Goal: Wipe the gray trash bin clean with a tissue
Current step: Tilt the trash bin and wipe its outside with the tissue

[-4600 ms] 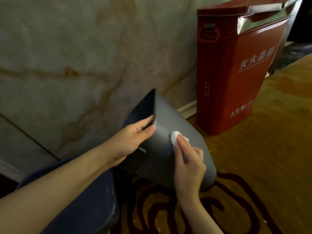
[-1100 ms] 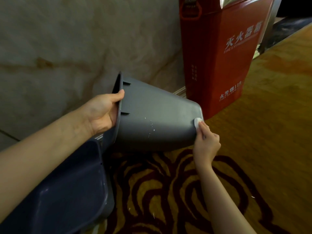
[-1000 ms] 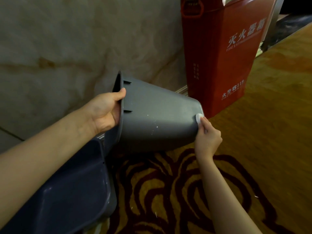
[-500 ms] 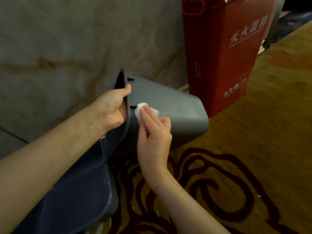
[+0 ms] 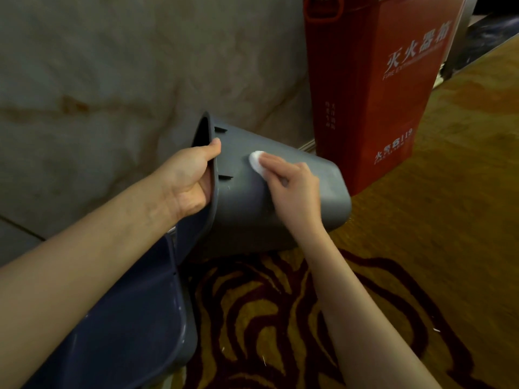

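The gray trash bin (image 5: 247, 209) is tipped on its side above the carpet, its mouth facing left toward the wall and its base to the right. My left hand (image 5: 188, 178) grips the rim, thumb on the outside, fingers inside. My right hand (image 5: 292, 189) presses a small white tissue (image 5: 257, 161) flat against the bin's upper side wall, a little right of the rim. Only the tissue's front edge shows beyond my fingertips.
A tall red fire-extinguisher box (image 5: 373, 88) stands against the marble wall (image 5: 98, 80), just behind the bin's base. A dark blue plastic container (image 5: 140, 318) lies under my left forearm. Patterned gold and maroon carpet (image 5: 280, 318) covers the floor.
My right hand with the tissue swept from the bin's base up to the rim, and now sits slightly right of the rim again. The left hand kept its grip.
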Demonstrator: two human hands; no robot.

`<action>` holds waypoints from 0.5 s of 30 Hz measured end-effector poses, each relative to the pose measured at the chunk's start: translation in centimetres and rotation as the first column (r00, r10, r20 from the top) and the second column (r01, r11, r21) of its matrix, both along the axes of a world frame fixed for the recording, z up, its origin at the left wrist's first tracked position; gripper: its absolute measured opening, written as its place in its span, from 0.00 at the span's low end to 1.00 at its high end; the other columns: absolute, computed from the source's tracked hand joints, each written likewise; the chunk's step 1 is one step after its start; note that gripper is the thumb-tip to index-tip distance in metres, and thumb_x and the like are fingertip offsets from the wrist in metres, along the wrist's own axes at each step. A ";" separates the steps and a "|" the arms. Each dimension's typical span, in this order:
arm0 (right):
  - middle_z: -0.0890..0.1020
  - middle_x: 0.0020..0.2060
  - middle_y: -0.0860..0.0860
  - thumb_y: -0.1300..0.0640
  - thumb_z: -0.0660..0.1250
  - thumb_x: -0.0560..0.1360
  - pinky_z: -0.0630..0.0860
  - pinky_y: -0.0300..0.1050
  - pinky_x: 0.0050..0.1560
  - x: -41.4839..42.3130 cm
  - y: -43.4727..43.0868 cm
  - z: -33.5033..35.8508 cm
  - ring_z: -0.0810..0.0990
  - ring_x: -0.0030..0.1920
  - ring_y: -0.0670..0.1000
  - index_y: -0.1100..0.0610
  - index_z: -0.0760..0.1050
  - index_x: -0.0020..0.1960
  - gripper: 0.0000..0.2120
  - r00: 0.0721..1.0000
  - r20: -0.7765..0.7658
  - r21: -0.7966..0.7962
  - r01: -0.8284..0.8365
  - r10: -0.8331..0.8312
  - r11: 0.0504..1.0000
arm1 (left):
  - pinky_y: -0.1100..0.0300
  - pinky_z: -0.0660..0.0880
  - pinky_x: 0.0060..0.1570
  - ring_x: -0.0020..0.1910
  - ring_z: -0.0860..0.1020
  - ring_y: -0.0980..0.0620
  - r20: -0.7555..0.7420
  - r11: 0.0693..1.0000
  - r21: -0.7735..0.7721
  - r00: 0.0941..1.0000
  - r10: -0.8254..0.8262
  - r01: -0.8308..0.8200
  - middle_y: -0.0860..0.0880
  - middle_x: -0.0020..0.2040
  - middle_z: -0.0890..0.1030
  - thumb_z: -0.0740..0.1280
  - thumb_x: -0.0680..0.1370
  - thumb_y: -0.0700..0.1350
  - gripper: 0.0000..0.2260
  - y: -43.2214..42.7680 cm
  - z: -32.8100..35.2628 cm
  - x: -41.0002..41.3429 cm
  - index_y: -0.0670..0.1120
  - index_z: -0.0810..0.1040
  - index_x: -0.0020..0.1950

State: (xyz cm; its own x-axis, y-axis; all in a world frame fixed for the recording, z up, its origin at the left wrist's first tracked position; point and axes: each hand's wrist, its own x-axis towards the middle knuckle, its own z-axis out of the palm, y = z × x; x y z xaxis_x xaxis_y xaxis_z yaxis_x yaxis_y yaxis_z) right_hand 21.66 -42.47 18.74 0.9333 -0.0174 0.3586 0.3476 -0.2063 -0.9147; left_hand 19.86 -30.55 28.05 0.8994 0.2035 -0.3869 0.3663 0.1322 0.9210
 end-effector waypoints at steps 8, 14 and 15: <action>0.82 0.55 0.48 0.64 0.66 0.74 0.69 0.30 0.47 -2.7 2.0 1.0 0.72 0.43 0.47 0.56 0.80 0.57 0.12 0.967 0.239 -0.002 -0.089 0.086 0.996 | 0.58 0.81 0.32 0.37 0.85 0.50 -0.023 0.995 -0.070 0.997 -0.073 0.071 0.43 0.40 0.85 0.54 0.80 0.49 0.17 0.7 0.1 -0.2 0.39 0.77 0.53; 0.80 0.55 0.46 0.68 0.69 0.72 0.75 0.35 0.45 -6.4 1.0 -3.4 0.75 0.44 0.48 0.56 0.79 0.57 0.15 0.965 0.212 -0.020 0.164 -0.156 0.986 | 0.59 0.79 0.31 0.43 0.83 0.51 0.002 0.999 -0.013 0.999 0.034 -0.034 0.47 0.49 0.82 0.57 0.80 0.48 0.14 0.8 -0.1 -0.3 0.45 0.76 0.60; 0.81 0.55 0.47 0.68 0.69 0.71 0.77 0.37 0.44 -6.9 1.0 -4.0 0.76 0.45 0.48 0.57 0.79 0.57 0.16 0.964 0.193 -0.016 0.189 -0.182 0.982 | 0.58 0.79 0.31 0.43 0.82 0.51 -0.001 0.999 -0.006 0.999 0.043 -0.043 0.47 0.48 0.82 0.56 0.80 0.48 0.14 0.9 0.0 -0.3 0.45 0.76 0.59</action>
